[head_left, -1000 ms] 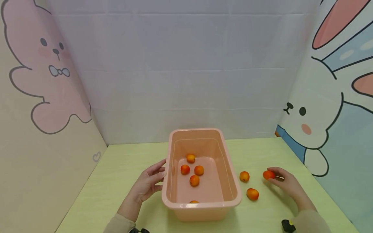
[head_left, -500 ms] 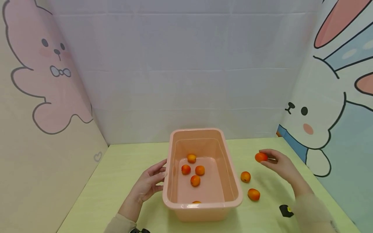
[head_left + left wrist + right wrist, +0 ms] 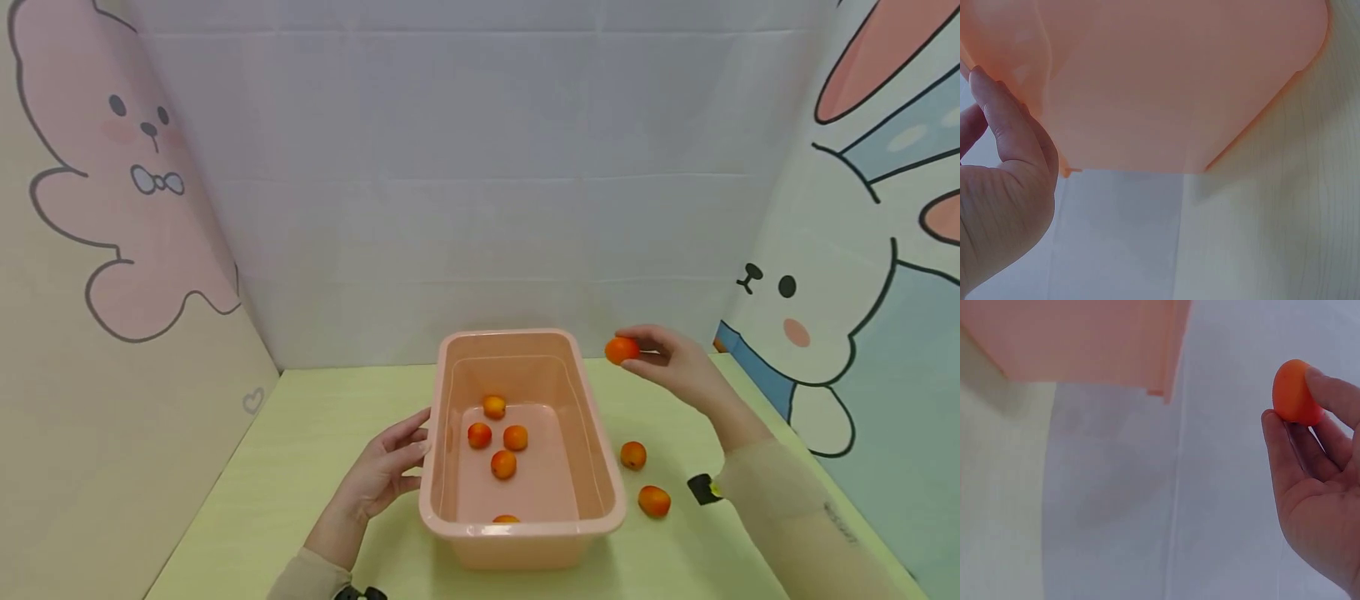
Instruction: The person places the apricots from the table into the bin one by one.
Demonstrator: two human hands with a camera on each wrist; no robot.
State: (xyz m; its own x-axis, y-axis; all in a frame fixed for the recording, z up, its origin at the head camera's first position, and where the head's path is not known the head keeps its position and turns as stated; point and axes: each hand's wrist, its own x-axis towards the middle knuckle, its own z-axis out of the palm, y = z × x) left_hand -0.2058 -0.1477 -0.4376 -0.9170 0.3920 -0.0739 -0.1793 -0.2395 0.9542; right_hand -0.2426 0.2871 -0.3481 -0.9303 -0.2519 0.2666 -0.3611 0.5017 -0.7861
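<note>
A pink plastic tub [image 3: 480, 542] stands in the middle of the table, with several small orange fruits [image 3: 503, 464] inside. Along its left side, my left hand [image 3: 381, 471] touches the outer wall near the rim, fingers fairly straight; the left wrist view shows them against the tub [image 3: 1166, 87]. Beyond the tub's far right corner, my right hand [image 3: 675, 362] is raised, pinching a small oval orange-red fruit [image 3: 622, 350] between thumb and fingertips. The right wrist view shows this fruit [image 3: 1294, 390] at the fingertips, apart from the tub. The exact fruit kind is unclear.
Two loose orange fruits, one farther back [image 3: 633, 455] and one nearer [image 3: 654, 502], lie on the pale yellow-green table [image 3: 352, 392] right of the tub. A white backdrop [image 3: 480, 183] stands behind, with cartoon-printed sheets at both sides.
My right hand has lifted the pinched fruit off the table at the right and carried it up, back and leftward toward the tub's far right corner. My left hand stays in place.
</note>
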